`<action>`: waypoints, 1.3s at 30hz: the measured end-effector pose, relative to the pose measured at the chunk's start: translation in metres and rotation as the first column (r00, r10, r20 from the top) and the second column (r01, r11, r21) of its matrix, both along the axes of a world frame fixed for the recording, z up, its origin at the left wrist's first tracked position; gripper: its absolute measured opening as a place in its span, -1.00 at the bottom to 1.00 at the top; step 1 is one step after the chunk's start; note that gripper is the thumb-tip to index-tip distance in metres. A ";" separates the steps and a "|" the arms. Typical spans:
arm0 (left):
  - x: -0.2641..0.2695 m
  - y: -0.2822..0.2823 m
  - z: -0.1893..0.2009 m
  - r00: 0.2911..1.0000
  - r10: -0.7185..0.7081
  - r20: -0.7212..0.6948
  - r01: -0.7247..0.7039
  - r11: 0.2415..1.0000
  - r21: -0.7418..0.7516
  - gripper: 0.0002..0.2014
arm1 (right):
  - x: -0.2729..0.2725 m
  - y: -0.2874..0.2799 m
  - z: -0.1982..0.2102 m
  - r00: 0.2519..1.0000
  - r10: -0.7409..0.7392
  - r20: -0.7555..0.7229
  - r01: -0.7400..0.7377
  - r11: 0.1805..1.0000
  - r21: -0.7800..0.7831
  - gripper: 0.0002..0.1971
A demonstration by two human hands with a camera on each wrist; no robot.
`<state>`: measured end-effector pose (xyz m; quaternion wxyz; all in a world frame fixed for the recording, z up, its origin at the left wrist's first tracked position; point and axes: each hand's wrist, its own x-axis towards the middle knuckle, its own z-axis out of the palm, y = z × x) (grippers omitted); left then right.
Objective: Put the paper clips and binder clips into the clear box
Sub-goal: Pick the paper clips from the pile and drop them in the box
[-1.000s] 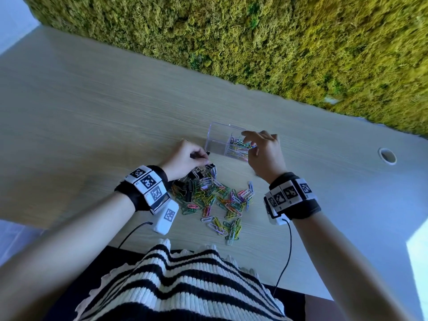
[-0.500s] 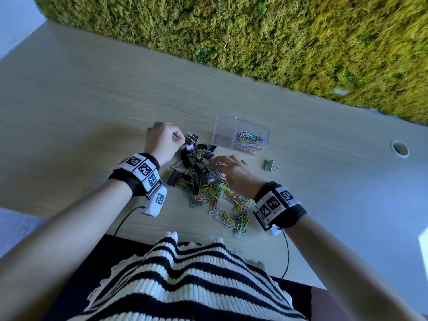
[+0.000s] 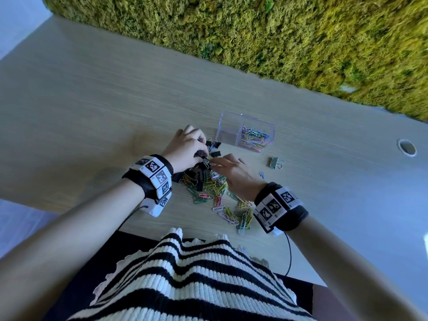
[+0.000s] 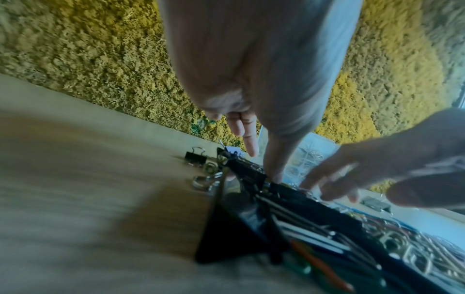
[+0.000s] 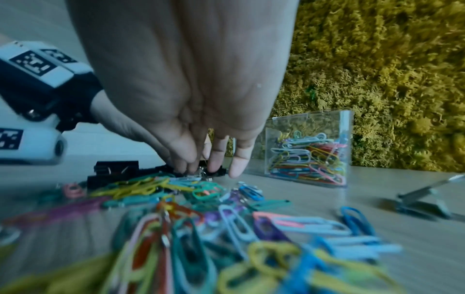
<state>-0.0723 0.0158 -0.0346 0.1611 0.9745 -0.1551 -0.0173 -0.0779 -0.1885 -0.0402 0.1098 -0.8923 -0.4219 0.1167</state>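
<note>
The clear box [image 3: 226, 133] stands on the desk beyond the pile, with coloured paper clips [image 3: 253, 137] in its right half. A heap of coloured paper clips [image 3: 217, 189] lies in front of me, and black binder clips [image 3: 214, 147] sit at its far end. My left hand [image 3: 201, 152] curls over the black binder clips and grips some. My right hand [image 3: 214, 162] points its fingertips [image 5: 216, 159] down onto the binder clips and pinches one beside the left hand. The right wrist view shows the box [image 5: 348, 127] just past the fingers.
A silver binder clip [image 3: 276, 162] lies alone right of the pile, with a blue paper clip [image 3: 261, 174] near it. A moss wall [image 3: 278, 38] borders the desk's far edge. A cable hole [image 3: 407, 147] sits far right. Bare wood lies to the left.
My right hand has come back from the clear box to the far end of the pile and now meets the left hand at the black binder clips.
</note>
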 end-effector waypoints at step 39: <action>0.000 -0.019 0.002 0.999 -0.034 -0.009 0.034 0.999 -0.017 -0.74 | -0.005 -0.030 0.002 0.948 -0.300 -0.108 0.295 0.954 -0.054 -0.56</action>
